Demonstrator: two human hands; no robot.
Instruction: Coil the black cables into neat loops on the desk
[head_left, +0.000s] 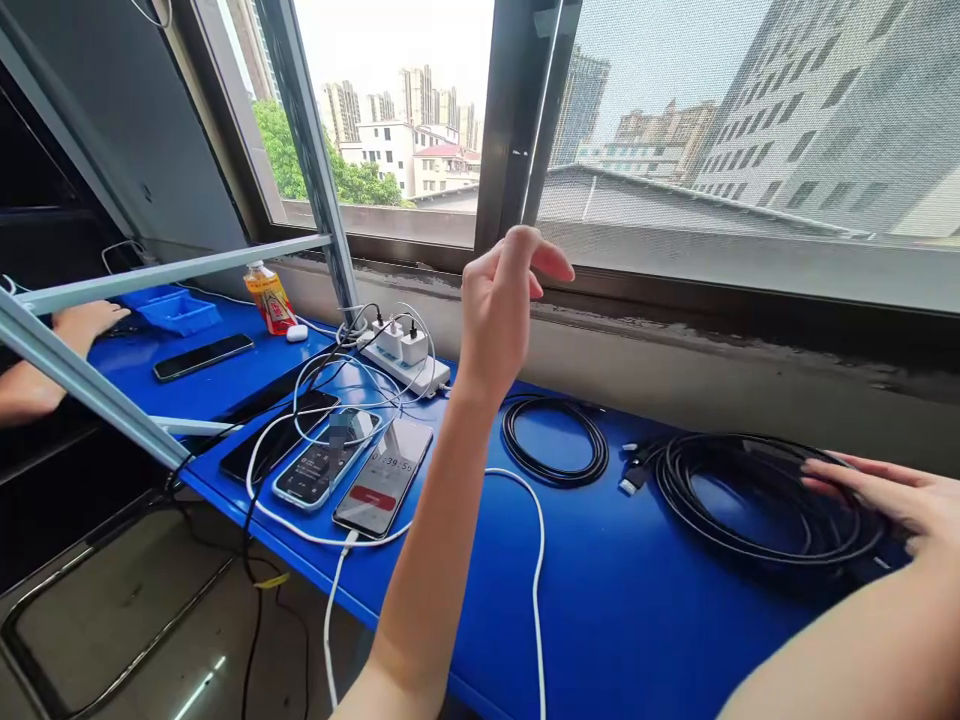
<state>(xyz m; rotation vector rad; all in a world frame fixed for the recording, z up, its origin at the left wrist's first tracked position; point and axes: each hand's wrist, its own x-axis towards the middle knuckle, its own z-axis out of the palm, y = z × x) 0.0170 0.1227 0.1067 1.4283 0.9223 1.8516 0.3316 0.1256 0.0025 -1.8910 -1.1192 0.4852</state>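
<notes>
My left hand (501,300) is raised above the table's back edge, in front of the window frame. Its fingers bend loosely with a gap between them, and nothing shows in its grasp. At the right, my right hand (896,495) grips the right side of a large coil of black cable (697,530), fingers over the loops and thumb partly hidden. Beside that coil's left edge lie its plugs (631,482), which look like HDMI ends. A smaller black cable coil (551,470) rests flat between my left forearm and the large coil.
On the blue table (600,610) lie a phone showing a timer (384,480), more phones (328,462), and a white cable (538,560). A power strip (405,362) holds several chargers. A metal frame (97,370) stands left, near a bottle (270,298) and another person's hand (90,322).
</notes>
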